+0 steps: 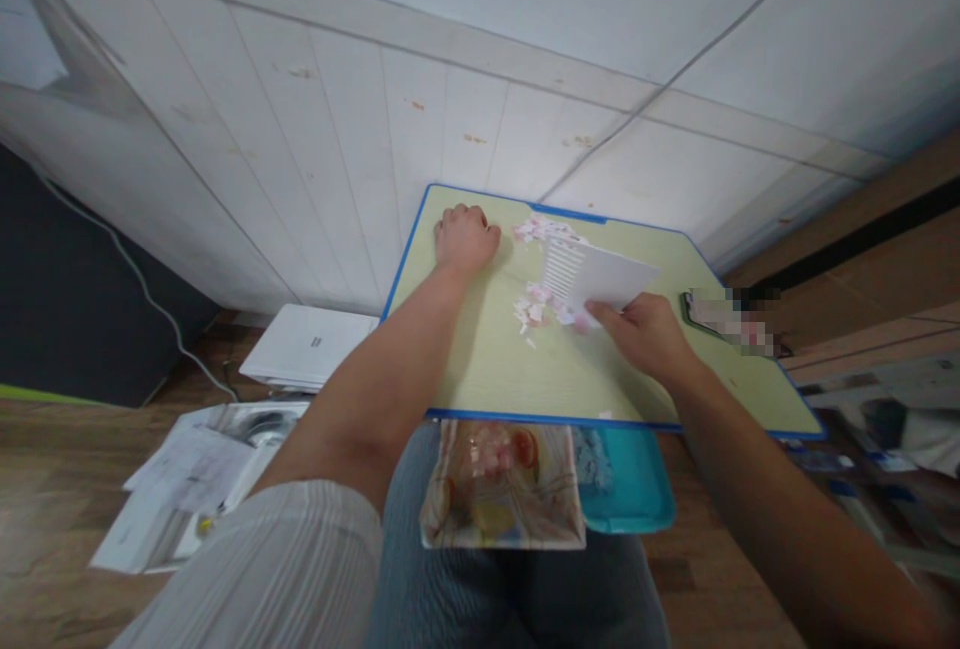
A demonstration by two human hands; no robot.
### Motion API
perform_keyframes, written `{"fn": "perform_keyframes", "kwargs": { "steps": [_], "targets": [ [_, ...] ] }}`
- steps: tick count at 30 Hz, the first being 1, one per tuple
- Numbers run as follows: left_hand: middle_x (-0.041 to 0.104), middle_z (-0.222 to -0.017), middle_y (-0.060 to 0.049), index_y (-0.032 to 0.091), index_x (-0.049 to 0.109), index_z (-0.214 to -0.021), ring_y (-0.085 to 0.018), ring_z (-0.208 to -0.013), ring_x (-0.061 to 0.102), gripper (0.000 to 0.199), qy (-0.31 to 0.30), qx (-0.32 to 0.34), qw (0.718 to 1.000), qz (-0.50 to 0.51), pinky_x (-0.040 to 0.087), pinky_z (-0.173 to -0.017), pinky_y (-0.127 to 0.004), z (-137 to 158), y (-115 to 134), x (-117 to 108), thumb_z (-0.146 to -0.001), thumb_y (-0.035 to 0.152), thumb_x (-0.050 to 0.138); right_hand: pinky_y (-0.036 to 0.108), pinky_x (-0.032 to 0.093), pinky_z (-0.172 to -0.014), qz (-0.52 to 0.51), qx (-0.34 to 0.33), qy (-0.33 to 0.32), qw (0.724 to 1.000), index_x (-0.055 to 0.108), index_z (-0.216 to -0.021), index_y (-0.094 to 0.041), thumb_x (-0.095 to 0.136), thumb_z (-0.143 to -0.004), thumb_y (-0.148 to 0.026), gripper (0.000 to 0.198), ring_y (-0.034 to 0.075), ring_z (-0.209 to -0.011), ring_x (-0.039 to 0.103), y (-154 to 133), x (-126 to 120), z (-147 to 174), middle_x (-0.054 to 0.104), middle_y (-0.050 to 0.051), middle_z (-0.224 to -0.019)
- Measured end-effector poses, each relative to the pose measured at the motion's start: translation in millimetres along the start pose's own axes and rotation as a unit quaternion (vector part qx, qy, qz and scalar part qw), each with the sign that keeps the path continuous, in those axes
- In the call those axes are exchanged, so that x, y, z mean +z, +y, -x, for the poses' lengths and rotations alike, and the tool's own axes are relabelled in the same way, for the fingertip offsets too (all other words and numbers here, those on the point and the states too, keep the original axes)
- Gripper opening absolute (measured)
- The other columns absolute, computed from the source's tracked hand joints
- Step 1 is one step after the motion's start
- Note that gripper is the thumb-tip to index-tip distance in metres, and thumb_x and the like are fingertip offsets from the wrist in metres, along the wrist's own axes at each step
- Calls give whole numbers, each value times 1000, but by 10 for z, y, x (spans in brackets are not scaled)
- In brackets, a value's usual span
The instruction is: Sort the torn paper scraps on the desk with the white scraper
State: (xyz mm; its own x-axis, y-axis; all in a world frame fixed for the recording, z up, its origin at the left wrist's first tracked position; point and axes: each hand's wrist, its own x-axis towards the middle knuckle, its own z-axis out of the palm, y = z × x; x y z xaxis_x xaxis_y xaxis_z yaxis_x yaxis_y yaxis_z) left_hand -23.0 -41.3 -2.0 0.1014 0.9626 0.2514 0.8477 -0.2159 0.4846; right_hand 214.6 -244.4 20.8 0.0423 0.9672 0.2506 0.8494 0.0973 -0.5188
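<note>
While left hand point(468, 237) rests, right hand point(646, 331) pinches card point(609, 279)

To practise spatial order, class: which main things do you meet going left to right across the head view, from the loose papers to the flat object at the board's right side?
Loose papers, white laptop-like slab, left hand, small pale scraps, right hand, partly blurred flat object.

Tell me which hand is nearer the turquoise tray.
Right. The right hand is just beyond the tray; the left hand is farther beyond it, to the left.
</note>
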Motion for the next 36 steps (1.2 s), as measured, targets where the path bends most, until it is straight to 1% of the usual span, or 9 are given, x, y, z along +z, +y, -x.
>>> {"fn": "perform_keyframes", "kwargs": {
  "steps": [7,12,16,18,22,26,29,32,36],
  "targets": [
    [76,-140,-19,23,82,-118,-39,-140,62,32,3,12,1000,-2,52,-120,-54,-13,-9,-1,-102,33,57,46,66,-86,-96,8,-60,994,84,-89,-23,71,-94,-47,28,35,-93,84,-294,7,55,90,7,-101],
    [75,-140,-19,23,82,-120,-39,-140,62,33,3,10,1000,-1,52,-120,-54,-30,-20,4,-102,34,57,47,66,-84,-121,63,-8,991,81,-83,-22,73,-89,-45,25,34,-86,82,-306,6,-17,88,7,-91],
    [74,-142,-19,24,82,-120,-39,-141,61,32,-4,9,1000,0,52,-120,-54,-25,-14,-11,-102,34,57,47,67,-88,-216,66,-59,972,83,-88,-22,76,-86,-47,27,34,-94,84,-399,146,46,89,8,-98],
    [75,-142,-19,24,82,-120,-39,-141,61,32,-7,9,1000,0,52,-120,-54,-22,-10,-15,-103,33,58,45,67,-84,-244,80,-69,964,84,-90,-21,78,-82,-48,29,34,-93,84,-397,208,58,89,8,-98],
    [75,-141,-19,23,82,-120,-39,-141,62,30,-4,10,1000,0,52,-119,-53,-19,-6,-1,-103,32,59,40,63,-62,-247,147,2,958,81,-83,-19,80,-72,-52,34,30,-69,79,-164,149,22,85,10,-82],
    [76,-140,-20,22,83,-118,-40,-140,62,29,8,15,1000,5,52,-119,-54,-24,-14,29,-103,31,60,40,63,-58,-219,179,113,952,80,-84,-19,83,-68,-49,34,30,-65,77,205,-83,35,83,10,-76],
    [76,-138,-18,23,82,-115,-39,-138,62,26,12,13,1000,10,51,-118,-54,-30,-25,50,-102,31,61,42,63,-56,-187,203,166,947,79,-82,-20,84,-67,-46,30,31,-63,76,370,-198,114,83,11,-77],
    [76,-136,-18,24,82,-113,-39,-138,62,23,17,13,1000,16,51,-118,-55,-33,-32,64,-102,30,62,42,61,-52,-175,224,171,943,78,-79,-21,81,-67,-48,30,31,-59,74,351,-168,199,82,13,-76],
    [76,-134,-20,23,81,-109,-40,-137,63,21,25,13,999,26,51,-118,-55,-37,-34,76,-102,29,63,41,62,-54,-193,203,117,953,80,-80,-19,79,-71,-52,34,31,-61,77,113,13,235,85,14,-80]
  ]
}}
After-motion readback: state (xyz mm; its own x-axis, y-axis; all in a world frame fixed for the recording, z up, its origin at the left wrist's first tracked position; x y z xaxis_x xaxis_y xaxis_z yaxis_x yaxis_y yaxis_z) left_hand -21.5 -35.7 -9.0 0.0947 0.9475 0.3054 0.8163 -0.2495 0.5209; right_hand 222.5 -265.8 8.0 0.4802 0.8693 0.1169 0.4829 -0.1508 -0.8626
